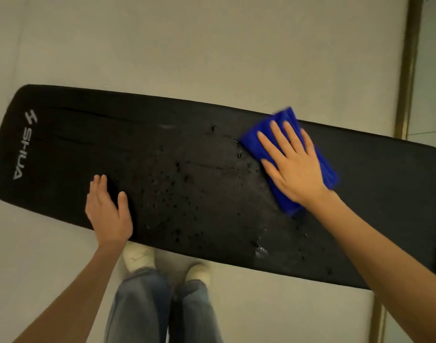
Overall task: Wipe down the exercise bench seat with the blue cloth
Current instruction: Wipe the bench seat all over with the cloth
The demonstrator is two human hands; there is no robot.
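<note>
Pressing blue cloth (287, 115) on bench seat (187, 144)

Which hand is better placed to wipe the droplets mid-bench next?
Right. The right hand presses the cloth flat on the bench beside the droplets; the left hand rests bare at the near edge.

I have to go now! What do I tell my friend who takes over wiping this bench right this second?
Right hand: flat, fingers straight, pressing the folded blue cloth onto the long black padded bench seat, right of the middle.
Left hand: flat on the seat's near edge, holding nothing.
Done: the far right end looks dry.
Left: water droplets dot the middle and the near edge, left of the cloth. Wipe towards them, then on to the logo end.
</note>
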